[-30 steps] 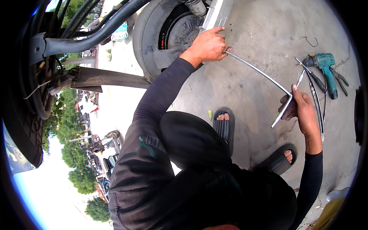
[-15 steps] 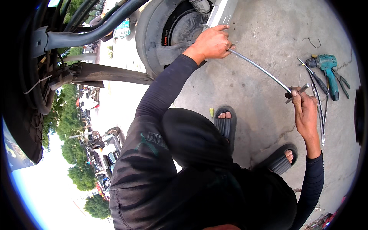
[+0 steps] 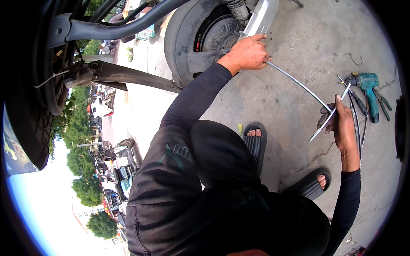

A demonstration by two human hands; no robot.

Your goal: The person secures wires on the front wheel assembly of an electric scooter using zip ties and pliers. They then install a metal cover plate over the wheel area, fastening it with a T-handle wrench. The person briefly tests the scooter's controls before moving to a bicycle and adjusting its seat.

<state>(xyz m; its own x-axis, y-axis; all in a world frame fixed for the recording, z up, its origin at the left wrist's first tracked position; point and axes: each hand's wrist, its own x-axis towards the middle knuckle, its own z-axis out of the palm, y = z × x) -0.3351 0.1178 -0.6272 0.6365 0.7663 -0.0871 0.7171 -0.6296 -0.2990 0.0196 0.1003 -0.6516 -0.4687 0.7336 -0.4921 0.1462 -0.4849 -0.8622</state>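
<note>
The left hand (image 3: 247, 53) is closed around the upper end of a long curved metal rod (image 3: 299, 84), right beside the silver part (image 3: 260, 19) of the scooter's rear wheel (image 3: 205, 40). The right hand (image 3: 341, 128) is closed on a flat metal bar (image 3: 329, 116), fingers wrapped at about its middle, thumb along it. The rod runs from the left grip toward four o'clock and ends where it meets the flat bar at the right hand; whether the two are joined I cannot tell.

Both pieces look stiff, thin and fairly light, smooth enough to slip, so a hold near the ends, as here, should steady the rod best.

At two o'clock from the right hand a teal power drill (image 3: 369, 91) lies on the concrete floor (image 3: 299, 38), with pliers (image 3: 384, 100) just beside it and more slim chrome strips (image 3: 355, 123) close to the wrist. At seven o'clock from that hand are two feet in black sandals (image 3: 254, 141).
</note>
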